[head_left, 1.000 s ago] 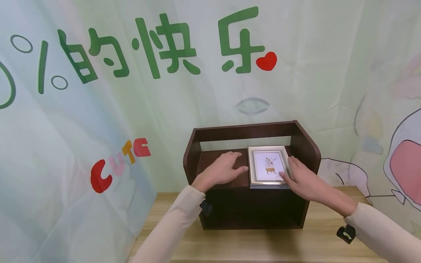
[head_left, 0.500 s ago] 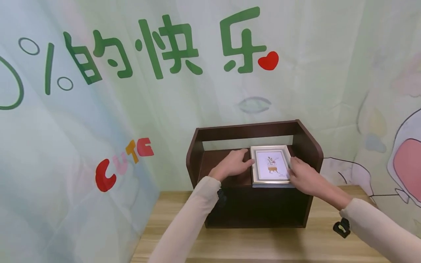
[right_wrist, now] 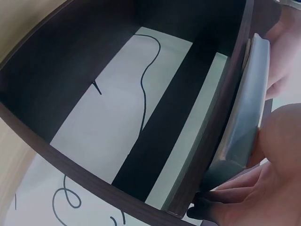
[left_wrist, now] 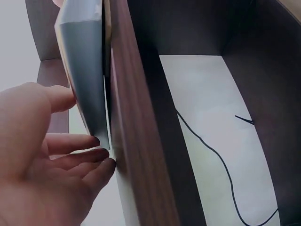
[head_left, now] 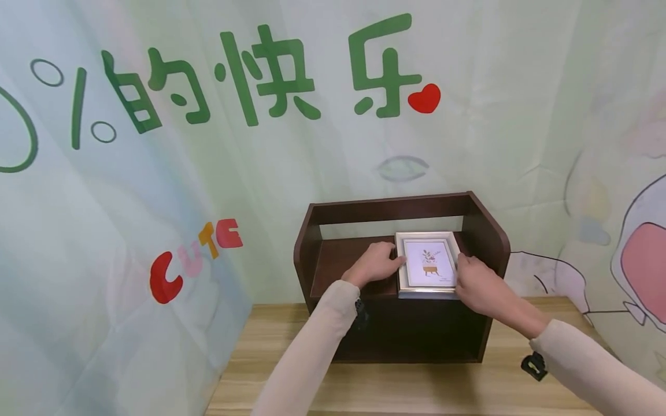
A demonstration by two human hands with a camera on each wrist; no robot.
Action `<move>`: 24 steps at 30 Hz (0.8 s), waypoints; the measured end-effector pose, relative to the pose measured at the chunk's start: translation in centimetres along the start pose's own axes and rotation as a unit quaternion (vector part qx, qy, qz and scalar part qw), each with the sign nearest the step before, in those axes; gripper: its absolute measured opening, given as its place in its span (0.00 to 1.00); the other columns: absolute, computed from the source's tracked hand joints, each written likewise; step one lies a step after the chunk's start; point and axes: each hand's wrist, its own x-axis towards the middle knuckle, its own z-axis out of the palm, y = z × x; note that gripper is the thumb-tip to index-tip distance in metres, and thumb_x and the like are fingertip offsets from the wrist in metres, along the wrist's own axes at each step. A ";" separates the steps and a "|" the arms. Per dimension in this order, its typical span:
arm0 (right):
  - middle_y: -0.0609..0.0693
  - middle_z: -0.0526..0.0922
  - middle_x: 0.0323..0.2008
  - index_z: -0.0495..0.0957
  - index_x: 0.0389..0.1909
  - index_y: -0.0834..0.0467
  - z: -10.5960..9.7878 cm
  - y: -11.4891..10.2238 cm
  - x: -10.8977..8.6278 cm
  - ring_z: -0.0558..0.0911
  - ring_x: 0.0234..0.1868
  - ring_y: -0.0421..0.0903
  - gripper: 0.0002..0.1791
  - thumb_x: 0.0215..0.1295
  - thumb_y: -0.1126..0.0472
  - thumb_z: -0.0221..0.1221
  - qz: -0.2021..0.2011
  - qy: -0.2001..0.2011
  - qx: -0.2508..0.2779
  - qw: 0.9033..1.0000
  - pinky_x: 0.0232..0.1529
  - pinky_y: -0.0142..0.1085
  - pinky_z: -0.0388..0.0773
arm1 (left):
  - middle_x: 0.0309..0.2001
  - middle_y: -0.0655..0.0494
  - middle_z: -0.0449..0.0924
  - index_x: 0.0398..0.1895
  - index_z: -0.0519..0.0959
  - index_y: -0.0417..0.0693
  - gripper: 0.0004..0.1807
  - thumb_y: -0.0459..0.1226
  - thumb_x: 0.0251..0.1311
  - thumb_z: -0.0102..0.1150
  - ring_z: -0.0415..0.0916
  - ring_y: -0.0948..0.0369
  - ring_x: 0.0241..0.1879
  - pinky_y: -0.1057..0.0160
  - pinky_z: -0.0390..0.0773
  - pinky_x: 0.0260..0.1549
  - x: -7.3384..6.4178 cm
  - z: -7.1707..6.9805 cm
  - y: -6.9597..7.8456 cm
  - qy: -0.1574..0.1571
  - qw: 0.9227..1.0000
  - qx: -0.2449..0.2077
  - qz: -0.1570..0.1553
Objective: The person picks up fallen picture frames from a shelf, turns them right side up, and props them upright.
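A picture frame (head_left: 428,263) with a silver-gold border and a drawing of a plant on a stand lies face up on the upper board of a dark brown shelf (head_left: 387,209). My left hand (head_left: 374,264) holds its left edge, the thumb at the face. In the left wrist view that thumb and the curled fingers (left_wrist: 70,143) meet the grey-blue side of the frame (left_wrist: 84,75). On the opposite edge my right hand (head_left: 480,284) grips the frame. The right wrist view has the frame (right_wrist: 247,101) between thumb and fingers, some fingertips hidden.
The shelf stands on a light wooden table (head_left: 406,387), with an open dark compartment (head_left: 411,332) under the upper board. Raised side panels and a back rail border the board. A printed cloth backdrop (head_left: 291,162) hangs close behind and at the left.
My left hand has moved right, from above the board to the frame's left edge. My right hand's fingers have curled onto the right edge. The frame stays in place on the board.
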 end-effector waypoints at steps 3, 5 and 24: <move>0.73 0.82 0.53 0.67 0.61 0.83 -0.1 -0.1 0.0 0.79 0.42 0.54 0.25 0.69 0.69 0.53 0.001 0.006 -0.006 1.000 0.40 0.47 0.81 | 0.22 0.57 0.72 0.47 0.83 0.43 0.17 0.48 0.79 0.54 0.68 0.63 0.20 0.67 0.68 0.22 0.1 0.0 0.0 -0.003 1.000 -0.014 -0.003; 0.72 0.82 0.52 0.68 0.60 0.82 -0.1 -0.3 0.0 0.79 0.41 0.53 0.24 0.68 0.69 0.53 0.006 0.008 -0.004 1.000 0.39 0.45 0.81 | 0.21 0.57 0.71 0.46 0.83 0.43 0.17 0.47 0.78 0.55 0.67 0.63 0.19 0.67 0.67 0.21 0.2 0.1 0.0 -0.003 1.000 -0.027 -0.009; 0.73 0.83 0.52 0.67 0.66 0.76 0.1 -0.7 -0.2 0.79 0.30 0.50 0.25 0.70 0.71 0.53 0.096 0.042 0.132 0.986 0.26 0.35 0.71 | 0.61 0.42 0.85 0.73 0.74 0.40 0.27 0.42 0.75 0.59 0.81 0.61 0.44 0.59 0.83 0.49 -0.6 0.7 1.4 0.099 0.983 -0.147 -0.052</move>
